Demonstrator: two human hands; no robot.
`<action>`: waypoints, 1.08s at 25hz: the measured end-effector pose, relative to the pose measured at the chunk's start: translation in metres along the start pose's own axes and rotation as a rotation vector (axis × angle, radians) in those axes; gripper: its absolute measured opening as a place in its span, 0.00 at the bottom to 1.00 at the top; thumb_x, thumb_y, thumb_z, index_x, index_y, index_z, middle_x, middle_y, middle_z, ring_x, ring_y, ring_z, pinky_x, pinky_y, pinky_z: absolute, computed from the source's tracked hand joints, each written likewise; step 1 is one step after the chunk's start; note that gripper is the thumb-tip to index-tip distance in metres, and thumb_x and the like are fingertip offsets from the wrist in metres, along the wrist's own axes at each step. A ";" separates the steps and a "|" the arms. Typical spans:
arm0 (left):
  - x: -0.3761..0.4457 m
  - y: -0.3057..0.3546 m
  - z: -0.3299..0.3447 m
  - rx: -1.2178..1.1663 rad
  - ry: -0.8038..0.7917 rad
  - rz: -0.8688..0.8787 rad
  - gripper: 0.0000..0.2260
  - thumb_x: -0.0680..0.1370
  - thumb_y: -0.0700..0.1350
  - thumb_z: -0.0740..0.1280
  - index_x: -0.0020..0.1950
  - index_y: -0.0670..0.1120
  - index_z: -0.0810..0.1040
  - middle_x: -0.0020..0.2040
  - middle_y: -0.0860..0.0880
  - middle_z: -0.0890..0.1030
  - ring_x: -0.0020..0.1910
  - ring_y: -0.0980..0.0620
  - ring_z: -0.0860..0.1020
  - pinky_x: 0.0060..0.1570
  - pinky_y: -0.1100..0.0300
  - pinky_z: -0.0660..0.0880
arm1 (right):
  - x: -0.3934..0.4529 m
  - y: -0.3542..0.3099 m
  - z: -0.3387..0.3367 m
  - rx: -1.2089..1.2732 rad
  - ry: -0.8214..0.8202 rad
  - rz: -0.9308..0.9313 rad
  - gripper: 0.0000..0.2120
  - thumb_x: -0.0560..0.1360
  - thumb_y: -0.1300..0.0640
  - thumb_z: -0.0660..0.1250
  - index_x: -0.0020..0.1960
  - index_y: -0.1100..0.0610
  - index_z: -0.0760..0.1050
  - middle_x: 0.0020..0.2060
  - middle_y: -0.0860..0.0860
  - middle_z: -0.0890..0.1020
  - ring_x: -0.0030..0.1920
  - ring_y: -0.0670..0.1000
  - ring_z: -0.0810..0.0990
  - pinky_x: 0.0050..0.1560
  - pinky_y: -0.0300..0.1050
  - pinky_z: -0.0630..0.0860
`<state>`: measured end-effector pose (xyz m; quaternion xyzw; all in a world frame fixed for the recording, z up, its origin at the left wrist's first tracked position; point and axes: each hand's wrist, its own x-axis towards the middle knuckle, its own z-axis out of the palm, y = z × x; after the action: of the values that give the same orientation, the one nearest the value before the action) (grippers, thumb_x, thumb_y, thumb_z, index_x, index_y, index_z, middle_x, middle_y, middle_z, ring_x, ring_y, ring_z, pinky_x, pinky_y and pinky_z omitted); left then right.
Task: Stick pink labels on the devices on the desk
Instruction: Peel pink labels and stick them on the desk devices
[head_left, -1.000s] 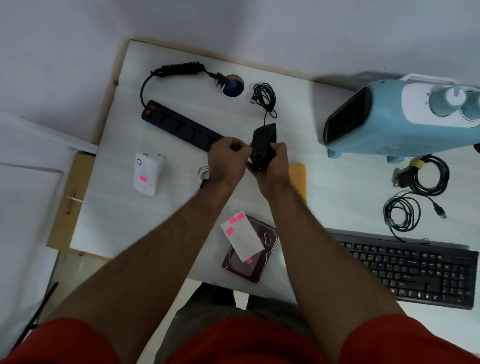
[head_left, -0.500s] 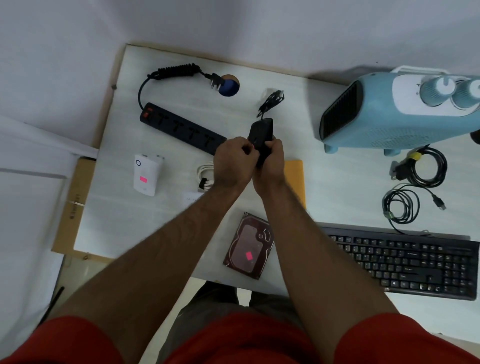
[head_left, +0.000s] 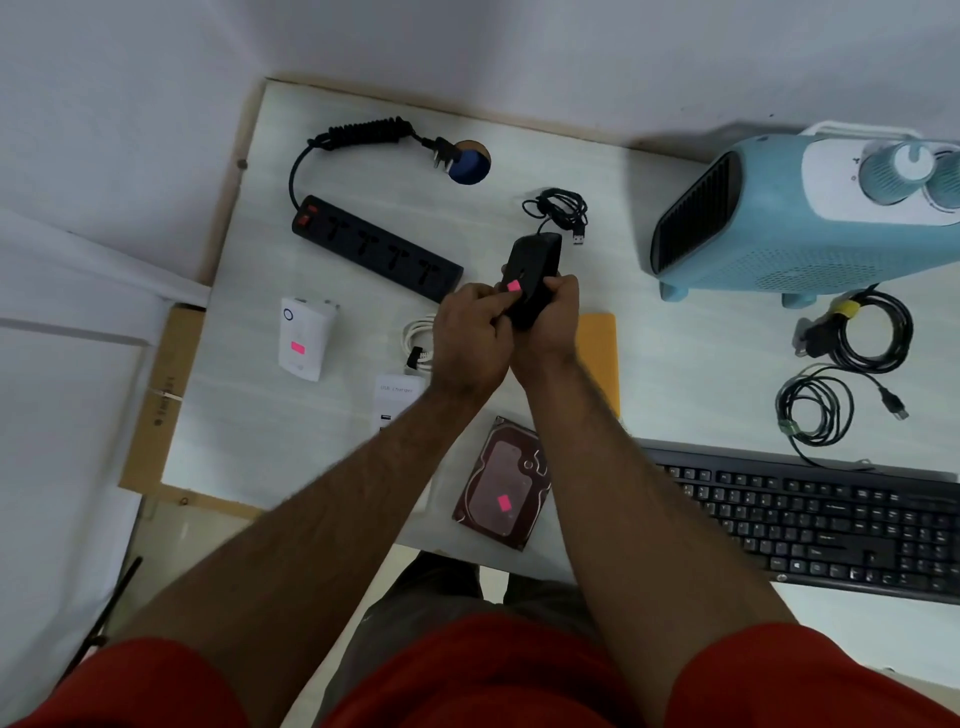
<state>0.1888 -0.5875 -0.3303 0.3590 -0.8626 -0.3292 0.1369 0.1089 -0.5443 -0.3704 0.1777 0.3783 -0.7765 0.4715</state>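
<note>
A black mouse (head_left: 535, 260) is held above the desk's middle, its cable bundle (head_left: 561, 210) behind it. My right hand (head_left: 550, 327) grips the mouse from below. My left hand (head_left: 470, 332) presses a pink label (head_left: 514, 286) onto the mouse with its fingertips. A white adapter (head_left: 304, 338) at the left and a hard drive (head_left: 506, 483) near the front edge each carry a pink label. A black power strip (head_left: 376, 247) lies at the back left, with no label visible on it.
A blue fan heater (head_left: 800, 213) stands at the back right, two coiled black cables (head_left: 852, 338) in front of it. A black keyboard (head_left: 831, 519) lies front right. A yellow pad (head_left: 600, 353), white cable (head_left: 415, 338) and white box (head_left: 395, 395) lie under my hands.
The label sheet that lay on the hard drive is gone from view. The pink label now shows on the mouse under my left fingertips, and the mouse cable has settled back onto the desk.
</note>
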 end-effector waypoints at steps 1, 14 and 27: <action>-0.001 0.000 0.000 0.017 0.019 -0.009 0.17 0.76 0.40 0.60 0.61 0.43 0.81 0.46 0.41 0.80 0.44 0.45 0.76 0.43 0.55 0.73 | -0.001 0.000 0.001 0.016 -0.002 0.003 0.30 0.68 0.47 0.63 0.64 0.64 0.71 0.46 0.56 0.78 0.45 0.53 0.77 0.45 0.45 0.76; -0.017 0.011 0.003 -0.070 0.054 -0.048 0.24 0.76 0.44 0.51 0.66 0.40 0.77 0.49 0.38 0.78 0.47 0.42 0.76 0.45 0.48 0.77 | -0.015 -0.003 0.011 0.120 0.036 -0.013 0.25 0.77 0.50 0.52 0.65 0.66 0.72 0.47 0.58 0.82 0.44 0.54 0.78 0.47 0.45 0.76; -0.026 0.015 0.002 -0.147 -0.082 -0.070 0.24 0.74 0.39 0.54 0.69 0.44 0.75 0.55 0.38 0.77 0.53 0.44 0.76 0.52 0.54 0.75 | -0.018 -0.005 0.002 0.035 0.084 -0.017 0.24 0.75 0.48 0.56 0.62 0.64 0.72 0.45 0.56 0.79 0.44 0.53 0.77 0.45 0.44 0.76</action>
<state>0.1988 -0.5605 -0.3219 0.3642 -0.8278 -0.4106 0.1159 0.1135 -0.5338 -0.3551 0.2151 0.3855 -0.7790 0.4453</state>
